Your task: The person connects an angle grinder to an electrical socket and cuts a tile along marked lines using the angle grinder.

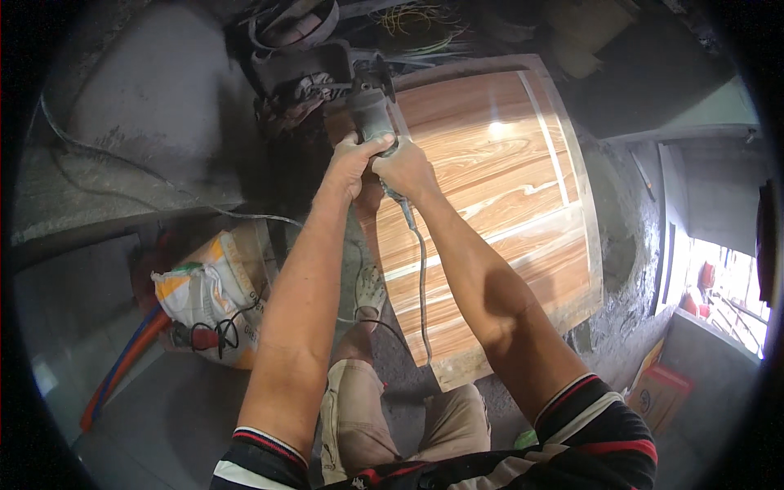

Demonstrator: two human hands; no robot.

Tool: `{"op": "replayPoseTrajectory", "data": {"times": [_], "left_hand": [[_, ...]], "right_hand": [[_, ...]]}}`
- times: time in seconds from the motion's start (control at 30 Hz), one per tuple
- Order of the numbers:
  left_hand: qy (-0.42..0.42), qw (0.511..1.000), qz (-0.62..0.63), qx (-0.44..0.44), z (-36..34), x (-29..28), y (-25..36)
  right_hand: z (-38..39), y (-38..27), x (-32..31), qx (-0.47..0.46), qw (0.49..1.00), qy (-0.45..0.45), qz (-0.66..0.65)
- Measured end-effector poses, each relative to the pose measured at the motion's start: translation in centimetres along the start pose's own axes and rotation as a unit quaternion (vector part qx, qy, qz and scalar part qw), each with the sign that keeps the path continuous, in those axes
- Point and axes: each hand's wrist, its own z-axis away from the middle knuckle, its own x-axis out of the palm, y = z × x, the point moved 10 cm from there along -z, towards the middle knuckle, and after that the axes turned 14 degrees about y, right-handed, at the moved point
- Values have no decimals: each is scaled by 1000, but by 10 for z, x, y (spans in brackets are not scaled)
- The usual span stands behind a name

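Both my hands hold a grey, dusty angle grinder [371,108] at the near left edge of a stack of wood-grain tiles. My left hand [353,162] wraps the body from the left, thumb across the top. From the right, my right hand [406,169] closes round its rear end. The grinder's head points away from me; its disc cannot be made out. A grey power cord [423,278] leaves its rear and hangs over the glossy wood-grain tile [482,196], which has pale stripes along its right side.
Beyond the grinder stand a dark tub [306,69] with rags and a round basin [296,23]. At left lie a white and orange sack [216,282], an orange hose [131,359] and a loose cable [155,171]. A red carton [660,396] sits at right by a bright opening.
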Motion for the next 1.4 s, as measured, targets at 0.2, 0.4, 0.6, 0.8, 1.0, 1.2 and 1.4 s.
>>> {"op": "replayPoseTrajectory", "data": {"times": [0.2,0.4,0.6,0.8,1.0,1.2,1.4], "left_hand": [[-14,1000,13,-3,5,6,4],[2,1000,1,-4,4,-1,2],[11,999,35,-12,7,4,3],[23,999,35,-9,3,-3,-2],[27,999,33,-7,3,0,-1],[29,998,49,-12,3,2,-2],[28,998,56,5,-1,-2,-1]], "right_hand": [[2,-3,-5,-5,1000,4,-10],[6,-10,-5,-10,1000,2,-20],[-4,5,5,-4,1000,1,-6],[-5,4,10,-10,1000,-1,5],[-9,6,11,-14,1000,6,0],[-11,5,10,-23,999,34,-9],[-7,0,11,-21,999,24,-8]]}}
